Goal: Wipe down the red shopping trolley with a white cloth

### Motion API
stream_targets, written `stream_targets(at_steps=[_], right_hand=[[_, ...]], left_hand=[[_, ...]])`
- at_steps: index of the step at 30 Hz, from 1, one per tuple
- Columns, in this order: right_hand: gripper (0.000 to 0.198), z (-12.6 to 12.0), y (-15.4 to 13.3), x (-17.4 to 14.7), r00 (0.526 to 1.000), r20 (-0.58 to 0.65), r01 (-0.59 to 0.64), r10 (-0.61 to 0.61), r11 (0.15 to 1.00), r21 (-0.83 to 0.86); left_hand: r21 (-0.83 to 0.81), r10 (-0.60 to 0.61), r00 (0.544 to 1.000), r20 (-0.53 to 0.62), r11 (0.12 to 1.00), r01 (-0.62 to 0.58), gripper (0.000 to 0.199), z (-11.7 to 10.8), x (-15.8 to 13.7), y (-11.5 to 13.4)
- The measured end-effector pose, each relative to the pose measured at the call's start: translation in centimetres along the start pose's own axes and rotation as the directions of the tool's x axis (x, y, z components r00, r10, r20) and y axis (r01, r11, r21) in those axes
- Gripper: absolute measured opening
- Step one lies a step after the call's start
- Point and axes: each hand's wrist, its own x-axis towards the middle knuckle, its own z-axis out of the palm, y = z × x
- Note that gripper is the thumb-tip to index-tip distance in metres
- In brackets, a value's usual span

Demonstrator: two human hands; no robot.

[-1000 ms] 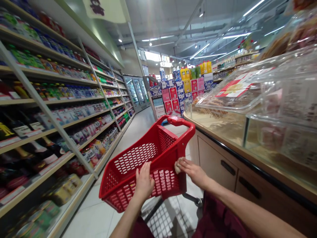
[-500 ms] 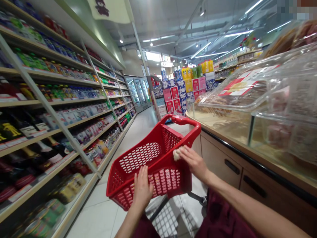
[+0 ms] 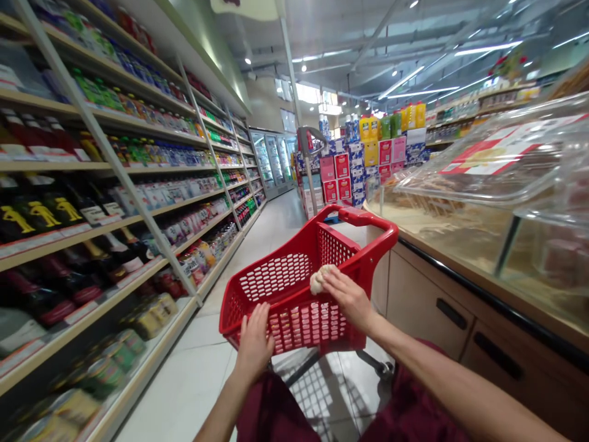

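A red plastic shopping cart [image 3: 280, 276] with perforated basket walls stands in front of me, its handle [image 3: 356, 216] at the far right end. My right hand [image 3: 345, 298] presses a crumpled off-white cloth [image 3: 322, 277] onto the near top rim of the basket. The fingers are closed over this cloth. Farther left, my left hand [image 3: 256, 336] lies against the same rim with its fingers stretched out over the edge and holds nothing separate. Its fingertips touch the red plastic.
Shelves of bottles and cans [image 3: 151, 215] line the left side. On the right runs a wooden counter [image 3: 423, 294] with clear plastic food covers [image 3: 488, 166]. Stacked drink boxes [image 3: 343, 172] stand ahead, and glass-door fridges [image 3: 273, 159] are at the aisle's end.
My right hand has slid the cloth leftward along the rim, away from the handle. My left hand stays at the rim. The view has shifted, so the cart appears farther right.
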Motion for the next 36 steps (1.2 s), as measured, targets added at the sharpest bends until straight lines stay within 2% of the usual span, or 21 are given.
stream_targets(at_steps=[3,5,9,11,14,16,18,21,26,29,33,36], right_hand=[[0.033,2.0,-1.7,-1.6,0.987,0.128,0.093,-0.095,0.995,0.029],[0.032,3.5,-3.5,-1.7,0.975,0.177,0.120,-0.131,0.990,0.073],[0.034,6.8,-8.2,1.7,0.981,0.132,0.116,-0.139,0.980,0.163],[0.032,8.7,-10.4,2.8,0.974,0.144,0.145,-0.173,0.972,0.187],[0.026,11.2,-12.7,2.3,0.938,0.250,0.198,-0.241,0.962,0.186],[0.026,12.0,-13.6,2.0,0.922,0.286,0.217,-0.261,0.960,0.176],[0.029,12.1,-14.1,2.7,0.932,0.245,0.229,-0.268,0.957,0.176],[0.033,12.0,-14.5,4.0,0.943,0.199,0.234,-0.266,0.957,0.173],[0.025,11.8,-13.4,2.3,0.921,0.313,0.198,-0.233,0.970,0.139],[0.030,10.4,-11.4,2.2,0.955,0.229,0.167,-0.190,0.979,0.115],[0.035,8.6,-8.5,2.3,0.982,0.154,0.108,-0.112,0.994,0.034],[0.029,7.8,-7.3,0.8,0.980,0.146,0.134,-0.133,0.991,0.004]], left_hand=[[-0.068,0.017,0.999,0.039,0.998,-0.015,0.065,-0.4,-0.2,-1.1],[-0.121,-0.053,0.998,0.042,0.991,0.057,0.064,-0.7,-0.2,-2.2],[-0.183,-0.225,0.973,0.046,0.956,0.229,0.062,-1.5,-0.4,-5.3],[-0.226,-0.231,0.971,0.068,0.944,0.240,0.064,-2.1,-0.7,-6.6],[-0.333,-0.238,0.966,0.098,0.907,0.257,0.066,-3.1,-1.5,-7.8],[-0.379,-0.238,0.965,0.107,0.888,0.261,0.067,-3.5,-1.9,-8.2],[-0.403,-0.242,0.964,0.111,0.876,0.266,0.067,-3.7,-2.1,-8.4],[-0.401,-0.263,0.957,0.121,0.869,0.289,0.066,-3.9,-2.1,-8.3],[-0.310,-0.289,0.948,0.131,0.897,0.316,0.063,-3.9,-1.9,-7.7],[-0.248,-0.287,0.953,0.100,0.920,0.304,0.060,-3.6,-1.1,-6.6],[-0.185,-0.196,0.976,0.097,0.960,0.211,0.063,-2.4,0.7,-3.9],[-0.118,-0.113,0.981,0.156,0.984,0.132,0.066,-1.3,1.6,-1.8]])
